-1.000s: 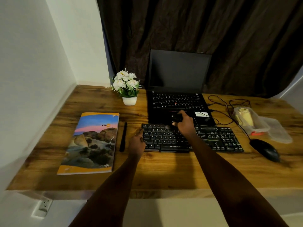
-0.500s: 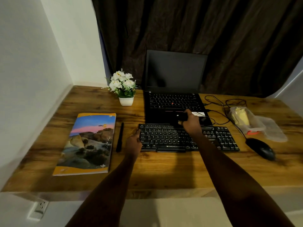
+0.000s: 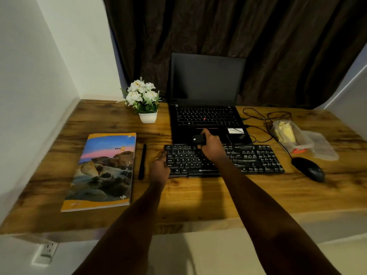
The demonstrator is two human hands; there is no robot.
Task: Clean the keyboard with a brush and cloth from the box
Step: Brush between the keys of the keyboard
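The rectangular black plastic keyboard (image 3: 248, 159) has white legends; the small black brush (image 3: 198, 138) a white spot; the orange-bordered paper book (image 3: 103, 171) shows rocks under pink-blue sky; the desk (image 3: 297, 191) is brown wood-grain.

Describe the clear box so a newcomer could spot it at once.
Start at the open laptop at the desk's back. Right of it lies a clear plastic box, behind the black mouse. Only it is see-through, with something yellow inside.

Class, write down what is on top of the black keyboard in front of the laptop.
The left hand holds the keyboard by its left edge; the right hand holds a small black brush at the far edge. Keys under that hand and forearm are hidden.
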